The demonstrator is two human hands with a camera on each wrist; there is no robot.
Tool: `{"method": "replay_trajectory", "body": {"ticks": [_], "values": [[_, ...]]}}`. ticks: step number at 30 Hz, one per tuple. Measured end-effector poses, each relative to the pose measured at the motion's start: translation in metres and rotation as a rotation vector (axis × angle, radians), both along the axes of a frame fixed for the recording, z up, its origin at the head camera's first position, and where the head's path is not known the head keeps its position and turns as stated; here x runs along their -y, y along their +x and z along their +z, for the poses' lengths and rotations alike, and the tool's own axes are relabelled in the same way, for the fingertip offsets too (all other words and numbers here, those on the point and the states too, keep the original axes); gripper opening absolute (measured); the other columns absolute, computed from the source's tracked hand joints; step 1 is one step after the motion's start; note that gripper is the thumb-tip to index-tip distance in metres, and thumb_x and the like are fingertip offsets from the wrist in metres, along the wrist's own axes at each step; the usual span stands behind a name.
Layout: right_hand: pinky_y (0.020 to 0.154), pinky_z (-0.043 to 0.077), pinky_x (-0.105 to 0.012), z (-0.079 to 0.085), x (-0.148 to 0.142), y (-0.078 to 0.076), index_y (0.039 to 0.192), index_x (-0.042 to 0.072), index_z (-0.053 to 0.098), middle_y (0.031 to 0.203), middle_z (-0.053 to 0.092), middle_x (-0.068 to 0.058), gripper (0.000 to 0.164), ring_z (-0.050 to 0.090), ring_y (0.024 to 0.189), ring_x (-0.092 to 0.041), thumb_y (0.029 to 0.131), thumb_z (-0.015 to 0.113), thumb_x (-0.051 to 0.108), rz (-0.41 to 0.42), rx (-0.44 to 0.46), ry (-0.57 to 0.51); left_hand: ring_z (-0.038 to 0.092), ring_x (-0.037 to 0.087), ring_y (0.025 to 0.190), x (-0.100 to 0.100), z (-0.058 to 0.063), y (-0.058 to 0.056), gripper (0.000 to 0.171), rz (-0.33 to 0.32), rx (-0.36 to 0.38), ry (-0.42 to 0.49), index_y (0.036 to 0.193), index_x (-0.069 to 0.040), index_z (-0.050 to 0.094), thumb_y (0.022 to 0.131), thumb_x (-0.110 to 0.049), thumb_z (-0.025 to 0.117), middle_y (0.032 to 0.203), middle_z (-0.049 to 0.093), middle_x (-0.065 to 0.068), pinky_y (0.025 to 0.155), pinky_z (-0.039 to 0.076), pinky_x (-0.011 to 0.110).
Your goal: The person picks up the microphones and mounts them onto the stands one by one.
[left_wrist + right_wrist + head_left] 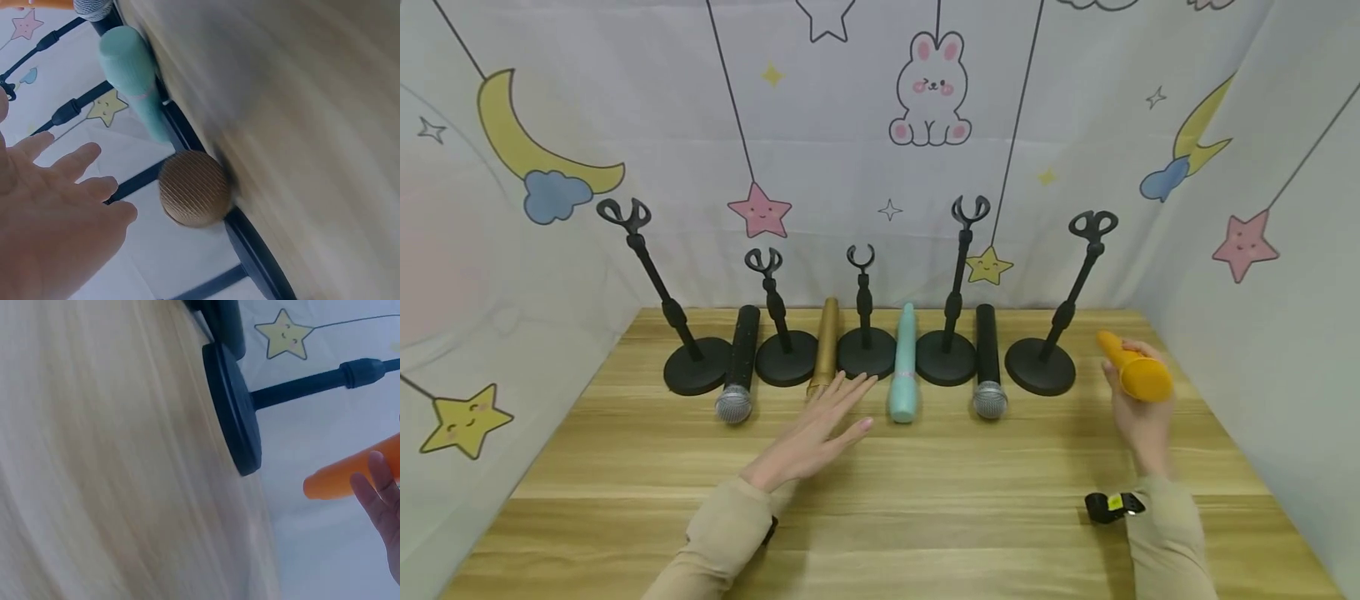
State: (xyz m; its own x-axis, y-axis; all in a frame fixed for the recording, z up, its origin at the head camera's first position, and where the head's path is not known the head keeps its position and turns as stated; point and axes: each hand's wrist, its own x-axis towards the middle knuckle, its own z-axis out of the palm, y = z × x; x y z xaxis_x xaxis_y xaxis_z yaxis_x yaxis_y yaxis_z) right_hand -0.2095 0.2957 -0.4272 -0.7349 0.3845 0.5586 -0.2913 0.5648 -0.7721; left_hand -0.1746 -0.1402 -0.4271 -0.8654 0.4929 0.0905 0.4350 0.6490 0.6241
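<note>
On the right of the head view, my right hand (pixel 1144 425) grips an orange microphone (pixel 1147 379), its round head towards me. In the right wrist view, fingers lie along the orange microphone's handle (pixel 340 478). My left hand (pixel 816 429) is stretched out with its fingers apart and nothing in its grasp. It overlaps the lower end of a gold microphone (pixel 827 337) in the head view. The left wrist view shows the gold microphone's mesh head (pixel 195 187) beside the spread fingers. A turquoise microphone (pixel 904 371) lies just right of the left hand.
Several black microphone stands line the table's back, including a tall left one (pixel 696 367), a short middle one (pixel 865 354) and a tall right one (pixel 1041 367). Black microphones lie at left (pixel 743 350) and right (pixel 987 350). A printed curtain (pixel 850 108) hangs behind the wooden table (pixel 970 517).
</note>
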Motion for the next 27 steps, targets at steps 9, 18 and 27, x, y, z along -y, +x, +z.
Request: {"method": "replay_trajectory", "body": {"ticks": [9,18,27], "values": [[0.088,0.046,-0.008,0.022,0.025,0.019,0.121,-0.022,0.051,0.113,0.055,0.021,0.036,0.055,0.101,0.007,0.087,0.061,-0.019,0.093,-0.198,-0.159,0.006,0.037,0.158,-0.034,0.004,-0.014,0.062,-0.007,-0.027,0.057,0.161,-0.026,0.025,0.106,-0.043,0.048,0.169,0.022,0.006,0.125,0.004,0.064],[0.08,0.044,-0.001,0.021,0.032,0.022,0.123,-0.021,0.052,0.118,0.048,0.02,0.038,0.049,0.107,0.006,0.086,0.06,-0.021,0.029,-0.201,-0.084,0.008,0.034,0.159,-0.072,0.007,-0.028,0.058,-0.024,-0.02,0.16,0.16,-0.024,0.027,0.108,-0.038,0.047,0.167,0.028,0.008,0.127,0.004,0.058],[0.076,0.046,-0.003,0.021,0.032,0.023,0.126,-0.018,0.052,0.116,0.051,0.021,0.036,0.053,0.09,0.006,0.094,0.063,-0.007,0.011,-0.179,-0.169,0.006,0.024,0.16,-0.108,0.012,-0.048,0.057,-0.028,0.033,0.263,0.159,-0.027,0.029,0.107,-0.044,0.045,0.167,0.028,0.003,0.126,0.015,0.057]]}}
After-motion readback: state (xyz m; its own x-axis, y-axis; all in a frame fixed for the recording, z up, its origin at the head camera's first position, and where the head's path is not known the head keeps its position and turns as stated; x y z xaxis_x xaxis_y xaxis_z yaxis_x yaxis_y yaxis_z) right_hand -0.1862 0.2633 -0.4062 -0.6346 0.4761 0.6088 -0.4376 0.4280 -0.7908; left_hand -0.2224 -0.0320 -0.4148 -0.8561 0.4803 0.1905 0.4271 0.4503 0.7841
